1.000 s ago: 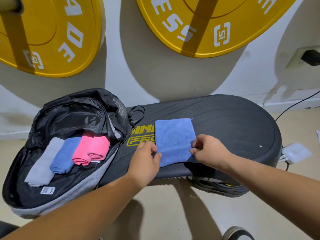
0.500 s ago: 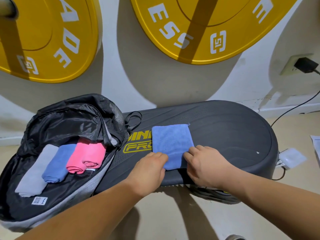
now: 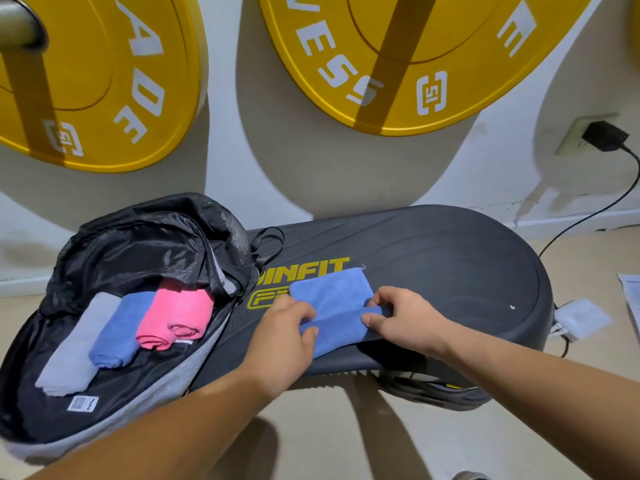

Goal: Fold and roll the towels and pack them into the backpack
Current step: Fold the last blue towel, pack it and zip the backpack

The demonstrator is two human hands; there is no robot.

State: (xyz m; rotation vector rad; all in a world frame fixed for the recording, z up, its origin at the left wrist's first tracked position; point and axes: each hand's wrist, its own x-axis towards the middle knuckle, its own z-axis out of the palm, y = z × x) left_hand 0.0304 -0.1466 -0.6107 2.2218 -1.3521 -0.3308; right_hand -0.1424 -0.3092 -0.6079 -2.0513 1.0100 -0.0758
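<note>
A folded blue towel [image 3: 332, 296] lies on the dark grey exercise platform [image 3: 450, 271], its near edge turned over into a short roll. My left hand [image 3: 287, 327] pinches the roll's left end and my right hand [image 3: 398, 317] pinches its right end. To the left, the black and grey backpack [image 3: 114, 420] lies open. Inside it sit a rolled grey towel [image 3: 72, 348], a rolled blue towel [image 3: 121, 330] and two rolled pink towels [image 3: 173, 317], side by side.
Two large yellow weight plates [image 3: 398, 64] hang on the white wall behind. A black charger [image 3: 604, 135] is plugged into a wall socket at right, its cable running down to the floor. A white box [image 3: 581, 318] lies past the platform's right end.
Both hands have lifted the towel's near edge and rolled it away from me, starting a roll. The camera has tilted slightly.
</note>
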